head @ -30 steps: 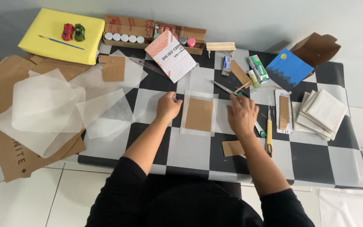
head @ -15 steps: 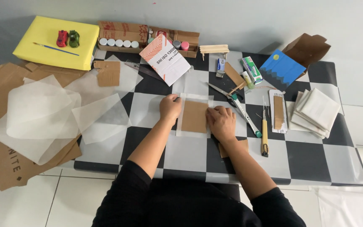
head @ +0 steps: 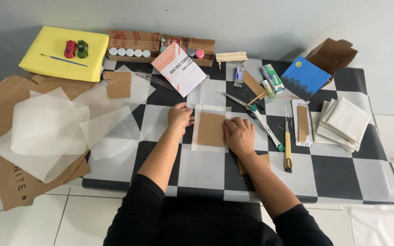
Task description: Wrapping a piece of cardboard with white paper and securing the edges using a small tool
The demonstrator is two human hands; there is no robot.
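- At the left edge of the table, translucent paper sheets lie overlapped on flat brown cardboard that hangs past the table's side; none of it is touched.
- At the back left corner, a yellow board carries 2 toy cars and a thin brush.
- The left hand rests palm down near the middle of the table, fingers together and flat, fingertips touching the left margin of the white paper sheet.
- The cardboard rectangle lies just right of that hand, centred on the white sheet, flat, its long axis running from the near edge toward the far edge. It is plain brown, thin and matte, with clean straight sides; the white sheet shows as a border on all 4 sides.
- The right hand lies at the rectangle's right side, fingers curled close together, knuckles up, pressing on the sheet's right margin; whether paper is pinched under them I cannot tell. The rectangle lies between the 2 hands, touched by the right one.
- Just right of that hand, scissors, a green-capped tool and a yellow-handled knife lie nearly parallel.
- Toward the right edge sits a stack of wrapped squares, with a blue card behind.
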